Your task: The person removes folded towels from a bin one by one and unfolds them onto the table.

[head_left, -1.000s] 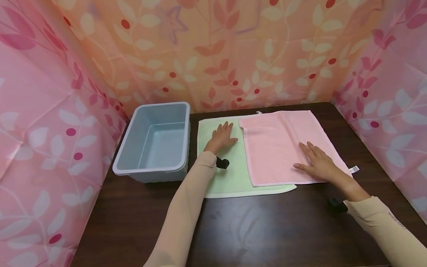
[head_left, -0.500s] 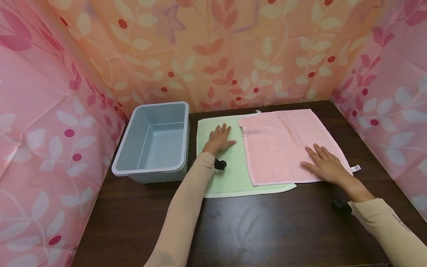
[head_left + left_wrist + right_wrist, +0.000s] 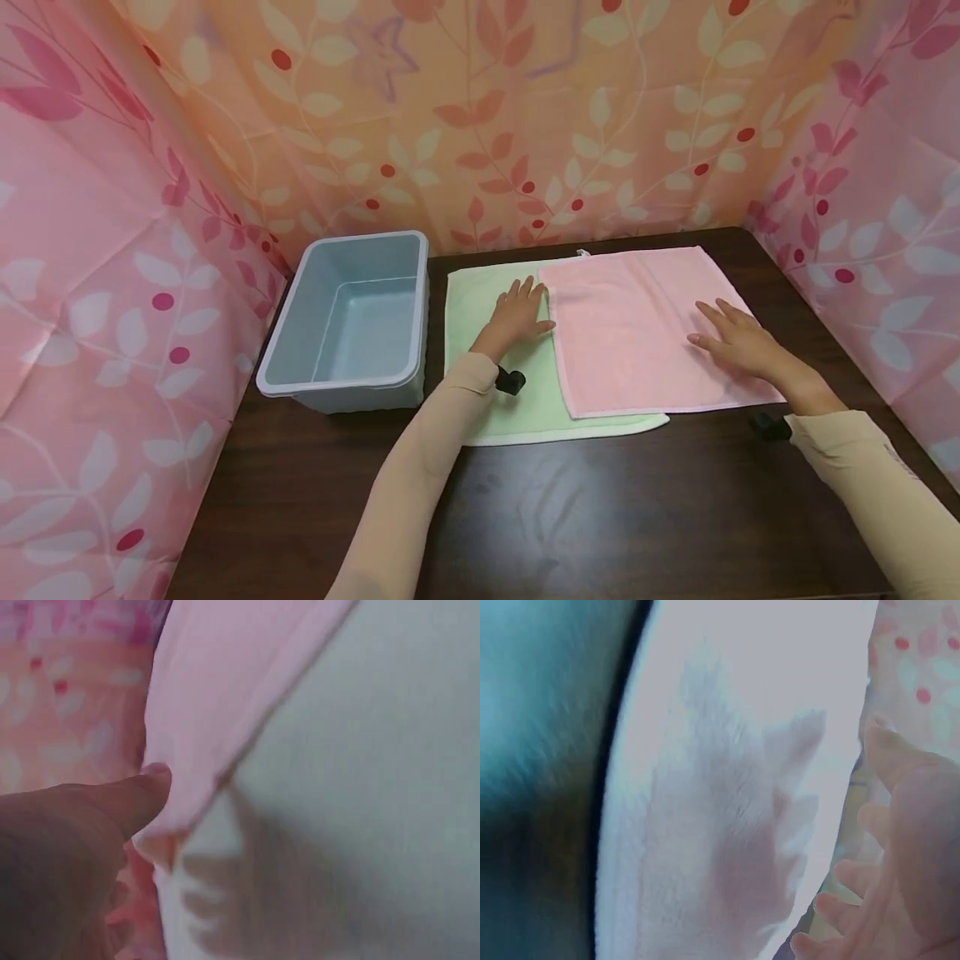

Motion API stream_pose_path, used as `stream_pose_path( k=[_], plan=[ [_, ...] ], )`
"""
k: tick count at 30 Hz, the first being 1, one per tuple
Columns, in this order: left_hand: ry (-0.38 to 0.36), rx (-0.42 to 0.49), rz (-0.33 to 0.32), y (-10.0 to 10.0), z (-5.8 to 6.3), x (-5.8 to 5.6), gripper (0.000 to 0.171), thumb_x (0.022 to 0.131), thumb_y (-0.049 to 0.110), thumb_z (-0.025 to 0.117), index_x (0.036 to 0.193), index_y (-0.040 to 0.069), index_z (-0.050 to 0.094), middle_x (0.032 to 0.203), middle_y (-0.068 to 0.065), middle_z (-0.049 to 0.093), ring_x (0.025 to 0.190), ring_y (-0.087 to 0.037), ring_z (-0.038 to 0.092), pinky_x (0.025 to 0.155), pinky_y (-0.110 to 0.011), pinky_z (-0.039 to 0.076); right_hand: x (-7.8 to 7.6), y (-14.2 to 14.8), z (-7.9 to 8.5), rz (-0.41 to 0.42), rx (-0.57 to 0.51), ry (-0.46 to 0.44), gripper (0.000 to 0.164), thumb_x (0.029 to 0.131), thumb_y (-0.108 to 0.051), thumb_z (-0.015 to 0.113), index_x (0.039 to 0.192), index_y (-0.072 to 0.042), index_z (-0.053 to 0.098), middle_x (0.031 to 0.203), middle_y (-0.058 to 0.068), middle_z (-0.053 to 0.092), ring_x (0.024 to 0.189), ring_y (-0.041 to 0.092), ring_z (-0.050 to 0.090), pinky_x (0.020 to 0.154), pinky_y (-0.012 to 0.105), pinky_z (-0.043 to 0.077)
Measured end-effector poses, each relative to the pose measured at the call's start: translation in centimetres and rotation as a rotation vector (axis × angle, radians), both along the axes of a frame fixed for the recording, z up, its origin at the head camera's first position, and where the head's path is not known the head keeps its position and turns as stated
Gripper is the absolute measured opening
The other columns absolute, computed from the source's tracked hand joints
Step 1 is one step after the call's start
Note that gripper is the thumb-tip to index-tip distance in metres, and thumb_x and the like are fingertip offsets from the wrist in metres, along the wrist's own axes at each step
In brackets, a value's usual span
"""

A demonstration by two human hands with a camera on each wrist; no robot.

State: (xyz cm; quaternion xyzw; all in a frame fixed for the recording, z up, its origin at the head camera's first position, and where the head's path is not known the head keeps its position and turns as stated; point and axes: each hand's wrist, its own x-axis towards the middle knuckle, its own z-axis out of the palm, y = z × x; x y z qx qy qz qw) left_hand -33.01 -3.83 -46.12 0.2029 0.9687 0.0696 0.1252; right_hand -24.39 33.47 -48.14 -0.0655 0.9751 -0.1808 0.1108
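A pink towel (image 3: 630, 333) lies spread flat, overlapping the right part of a light green towel (image 3: 525, 400). My left hand (image 3: 516, 312) is over the green towel, its fingers spread near the pink towel's left edge. In the left wrist view its thumb (image 3: 150, 787) appears above the pink cloth, and a hand shadow falls on the green one. Over the right half of the pink towel, my right hand (image 3: 738, 340) hovers with fingers spread. The right wrist view shows this hand's shadow on the cloth, apart from the fingers (image 3: 855, 877). Neither hand holds anything.
A grey-blue plastic bin (image 3: 341, 387) stands at the left of the dark wooden table (image 3: 585, 517). Floral curtains (image 3: 495, 125) enclose the table at the back and both sides. A small white tag (image 3: 583, 252) sticks out at the towels' back edge.
My left hand has shifted right, toward the pink towel's left edge, whose small fold now lies flat. The right hand has lifted off the pink towel and moved slightly away from me.
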Motion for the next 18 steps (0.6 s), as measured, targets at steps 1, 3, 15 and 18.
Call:
stream_pose_path(
  k=[1,3,15,18],
  plan=[
    [0.021,-0.025,-0.016,0.5,0.2,0.7,0.078,0.098,0.051,0.053,0.159,0.015,0.021,0.167,-0.007,0.017,0.156,-0.029,0.016,0.125,-0.047,0.021,-0.2,0.1,0.0,0.000,0.000,-0.012,0.081,0.100,-0.055,0.045,0.157,-0.006,0.015,0.158,0.038,0.009,0.143,0.061,0.010,0.103,0.084,0.011],
    [0.053,-0.071,-0.057,1.6,0.6,2.3,0.075,0.097,0.051,0.055,0.156,0.014,0.028,0.162,-0.008,0.031,0.151,-0.027,0.029,0.122,-0.044,0.029,-0.4,0.3,-0.2,0.003,-0.001,-0.030,0.081,0.100,-0.054,0.045,0.157,-0.005,0.016,0.157,0.039,0.009,0.143,0.061,0.009,0.104,0.083,0.011],
    [0.222,-0.203,-0.414,3.4,1.9,13.0,0.021,0.090,0.042,0.070,0.094,0.022,0.071,0.095,0.004,0.067,0.088,-0.013,0.064,0.062,-0.026,0.053,-7.2,1.5,1.4,-0.027,-0.067,0.165,0.058,0.098,-0.030,0.060,0.139,0.009,0.046,0.132,0.041,0.050,0.120,0.055,0.049,0.102,0.067,0.037],
    [0.292,-0.197,-0.449,3.1,1.1,14.6,0.010,0.089,0.034,0.072,0.089,0.024,0.073,0.090,0.006,0.067,0.084,-0.011,0.064,0.058,-0.024,0.049,-9.1,2.1,2.4,-0.126,-0.122,0.214,0.050,0.098,-0.027,0.059,0.132,0.009,0.053,0.124,0.039,0.057,0.109,0.052,0.057,0.096,0.064,0.044]
  ],
)
